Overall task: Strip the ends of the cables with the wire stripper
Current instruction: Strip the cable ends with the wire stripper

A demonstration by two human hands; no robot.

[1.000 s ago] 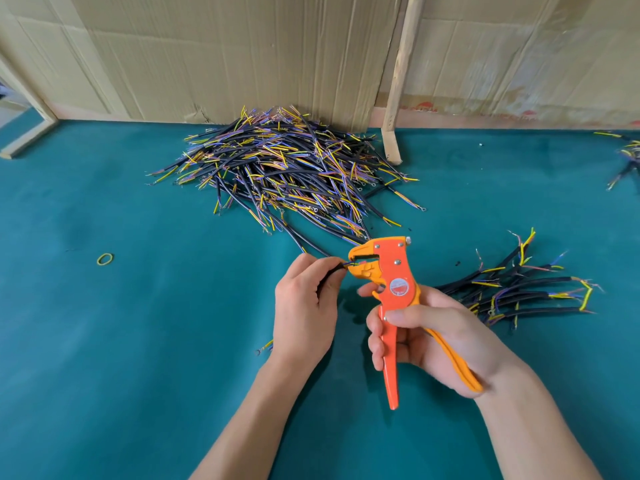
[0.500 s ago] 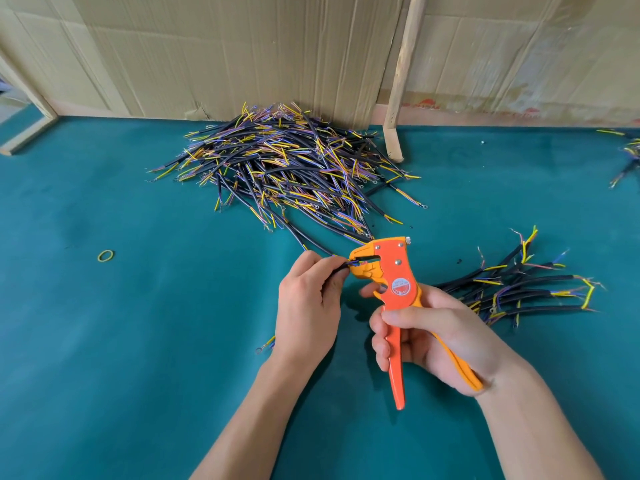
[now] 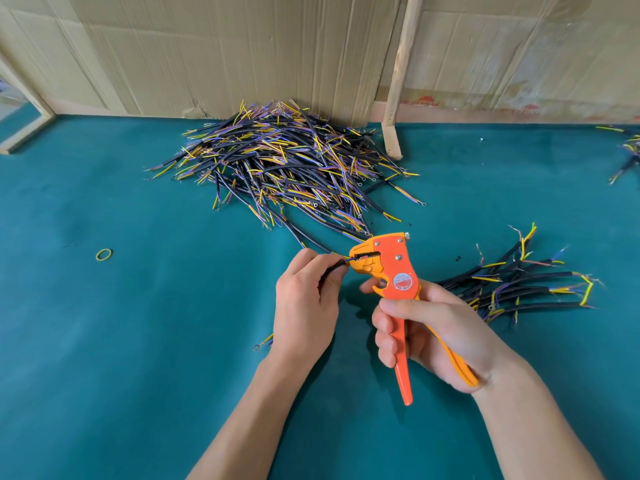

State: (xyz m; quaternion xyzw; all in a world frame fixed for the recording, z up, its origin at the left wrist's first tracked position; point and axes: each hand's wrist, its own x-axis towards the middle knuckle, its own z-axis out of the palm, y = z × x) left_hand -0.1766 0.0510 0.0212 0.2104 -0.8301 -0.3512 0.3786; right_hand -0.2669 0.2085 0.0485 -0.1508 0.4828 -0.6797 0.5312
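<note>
Yellow rubber band [image 3: 104,254], alone on open table [image 3: 104,341] at left. Left hand [image 3: 304,306]: fingers pinching black cable [image 3: 335,265], end inside stripper head. Right hand [image 3: 440,330]: fingers curled around orange wire stripper [image 3: 394,271] handles. Small cable bundle [image 3: 519,289] lies right; large pile [image 3: 284,168] against cardboard wall [image 3: 242,46].

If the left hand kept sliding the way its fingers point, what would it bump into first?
Most likely the wire stripper. The left hand pinches a black cable whose tip is already in the tool's mouth, so its fingers would probably meet the orange head almost at once.
</note>
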